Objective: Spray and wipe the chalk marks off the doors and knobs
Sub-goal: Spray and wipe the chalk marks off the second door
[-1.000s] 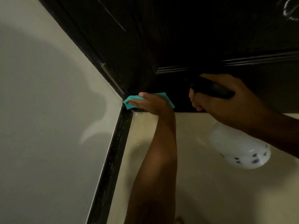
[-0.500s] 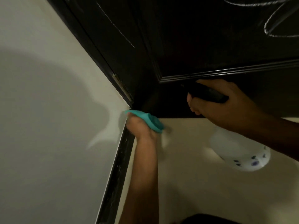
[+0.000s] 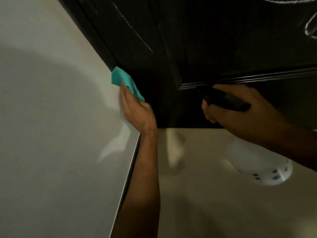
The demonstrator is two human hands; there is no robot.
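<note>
Cloth (image 3: 126,81) is soft and light under your left hand (image 3: 137,110), pressed on the door (image 3: 214,40); right hand (image 3: 243,109) grips the spray bottle (image 3: 260,162) by its stiff neck.

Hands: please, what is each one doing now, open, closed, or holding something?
Left hand: presses the teal cloth against the dark door edge.
Right hand: grips the spray bottle by its black head.
</note>
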